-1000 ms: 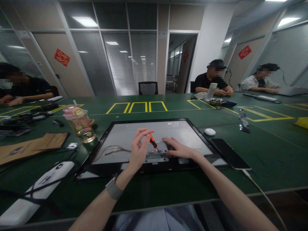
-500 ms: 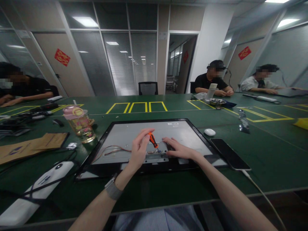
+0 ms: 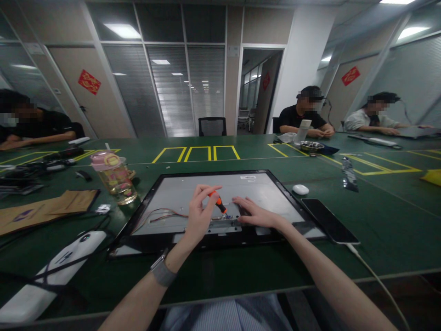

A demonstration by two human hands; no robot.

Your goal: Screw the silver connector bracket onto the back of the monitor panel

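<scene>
**Left hand (image 3: 199,212) grips a screwdriver (image 3: 218,202) over the panel's near edge**

We have the flat panel (image 3: 275,197) lying face-up in grey and black at the middle of the tabletop's (image 3: 389,230) near edge, one long side toward us. Close to that side, about midway along it, sits a metal bracket (image 3: 223,225). Thin wires (image 3: 163,210) run from behind our left hand toward the panel's left edge.

Our left hand is closed around the orange and black screwdriver, its fingers curled over the top of the handle. The tool tilts, handle up and to the left, tip down at the bracket; we cannot tell whether it sits in a screw. Our right hand (image 3: 257,212) lies palm down, fingers stretched out, beside the bracket's right end. We see nothing gripped in it, though its underside is hidden.

Just beside the panel's left edge we see a pink-lidded bottle (image 3: 115,177); farther left lies a brown paper bag (image 3: 48,211). A white device (image 3: 62,271) with black cords over it lies toward the tabletop's near left corner.

Beside the panel's right edge we have a phone (image 3: 329,220) on a white cable (image 3: 375,271), with a small white case (image 3: 300,189) just past its far end. Near the tabletop's far edge stands a metal bowl (image 3: 312,146).
</scene>
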